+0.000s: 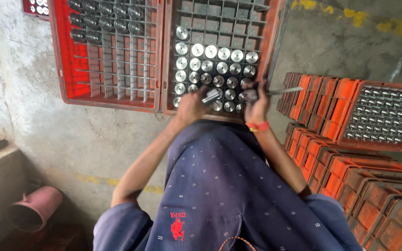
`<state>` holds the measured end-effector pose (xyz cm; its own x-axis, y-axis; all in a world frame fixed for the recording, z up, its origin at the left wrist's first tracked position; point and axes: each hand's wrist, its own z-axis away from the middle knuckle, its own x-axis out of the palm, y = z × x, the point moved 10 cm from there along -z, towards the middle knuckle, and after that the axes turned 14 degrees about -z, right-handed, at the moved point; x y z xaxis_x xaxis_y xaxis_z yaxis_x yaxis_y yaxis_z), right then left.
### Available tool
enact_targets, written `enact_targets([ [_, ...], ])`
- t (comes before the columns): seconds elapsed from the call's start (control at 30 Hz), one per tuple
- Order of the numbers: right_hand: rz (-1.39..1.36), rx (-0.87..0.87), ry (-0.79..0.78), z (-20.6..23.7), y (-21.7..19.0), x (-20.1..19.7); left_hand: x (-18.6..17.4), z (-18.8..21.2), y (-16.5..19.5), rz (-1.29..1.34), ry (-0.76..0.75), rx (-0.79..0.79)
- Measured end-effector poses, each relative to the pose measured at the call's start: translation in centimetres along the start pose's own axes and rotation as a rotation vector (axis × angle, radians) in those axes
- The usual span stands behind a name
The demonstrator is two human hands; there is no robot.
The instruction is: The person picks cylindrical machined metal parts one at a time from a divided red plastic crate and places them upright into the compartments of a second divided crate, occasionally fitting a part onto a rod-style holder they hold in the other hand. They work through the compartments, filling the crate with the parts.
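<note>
Head camera looks down on an orange plastic crate (275, 28) with a metal grid inside, and I take this crate as my landmark. Near its front edge my left hand (190, 106) is closed around a short shiny metal cylinder (211, 96), and my right hand (257, 104), with a red band (257, 126) at the wrist, grips a dark metal part (249, 96) and a thin flat metal strip (284, 91) pointing away to the right. Both are blurred, so I cannot tell the grip more exactly. Polished round steel pieces (210, 65) fill the front rows of the grid, while the back rows (224, 9) stand empty, so I judge the crate about half done. To the left of it, touching, a red crate (63, 56) holds only some dark cylinders (103, 14) at its far end. To the right, well apart, stacked orange crates (373, 186) look dusty, and the top one carries small pins (382, 116). The concrete floor (94, 139) is rough and grey. A rusty pink metal vessel (36, 208) lies far to the left.
</note>
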<state>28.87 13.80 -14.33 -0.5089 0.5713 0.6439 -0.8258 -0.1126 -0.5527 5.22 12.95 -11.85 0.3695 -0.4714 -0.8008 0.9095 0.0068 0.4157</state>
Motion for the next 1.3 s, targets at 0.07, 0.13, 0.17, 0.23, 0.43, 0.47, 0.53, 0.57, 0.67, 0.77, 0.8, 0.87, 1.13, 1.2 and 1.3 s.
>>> enact_targets([
  [0.07, -0.082, -0.061, -0.064, -1.2, -3.1, -0.4, -4.0, -2.7, -1.2, -0.182, 0.199, 0.100],
  [0.13, -0.101, -0.099, -0.063, -1.1, -4.7, -1.4, -8.4, -5.7, -2.8, -0.244, 0.401, 0.098],
  [0.17, -0.081, -0.110, -0.040, -1.0, -5.1, -1.8, -9.9, -7.8, -3.6, -0.250, 0.406, 0.081],
  [0.23, -0.070, -0.101, -0.033, -0.4, -5.3, -1.9, -13.3, -10.9, -3.3, -0.303, 0.517, 0.108],
  [0.43, -0.108, 0.003, -0.028, 1.7, -1.8, -1.0, -16.9, -12.3, -1.1, -0.461, 0.588, 0.169],
  [0.47, -0.108, 0.006, 0.011, 2.1, -1.4, -1.5, -17.3, -11.5, -1.4, -0.326, 0.601, 0.163],
  [0.53, -0.099, 0.011, 0.064, 2.7, -0.8, -2.4, -17.8, -9.4, -2.7, -0.057, 0.628, 0.145],
  [0.57, -0.090, 0.011, 0.075, 2.8, -0.6, -2.8, -17.7, -8.5, -3.9, -0.020, 0.617, 0.097],
  [0.67, -0.056, 0.001, 0.103, 3.4, -0.6, -3.5, -18.8, -5.0, -8.5, -0.015, 0.689, -0.035],
  [0.77, -0.053, 0.004, 0.121, 4.2, -0.4, -4.1, -21.9, -1.2, -15.3, -0.117, 0.833, -0.169],
  [0.8, -0.056, 0.002, 0.125, 4.4, -0.3, -4.1, -22.3, -0.7, -18.3, -0.074, 0.794, -0.249],
  [0.87, -0.026, 0.026, 0.094, 4.9, 0.4, -3.4, -22.7, -0.2, -23.1, -0.176, 0.676, -0.423],
  [1.13, 0.014, 0.034, 0.088, 5.3, 3.9, -0.7, -23.9, -1.6, -25.1, -0.244, 0.644, -0.342],
  [1.2, 0.014, 0.053, 0.039, 5.4, 4.4, -0.1, -24.9, -0.5, -24.9, -0.186, 0.638, -0.336],
  [1.3, 0.043, 0.090, 0.088, 5.9, 4.8, -1.1, -27.1, 4.7, -23.9, 0.020, 0.752, -0.131],
])
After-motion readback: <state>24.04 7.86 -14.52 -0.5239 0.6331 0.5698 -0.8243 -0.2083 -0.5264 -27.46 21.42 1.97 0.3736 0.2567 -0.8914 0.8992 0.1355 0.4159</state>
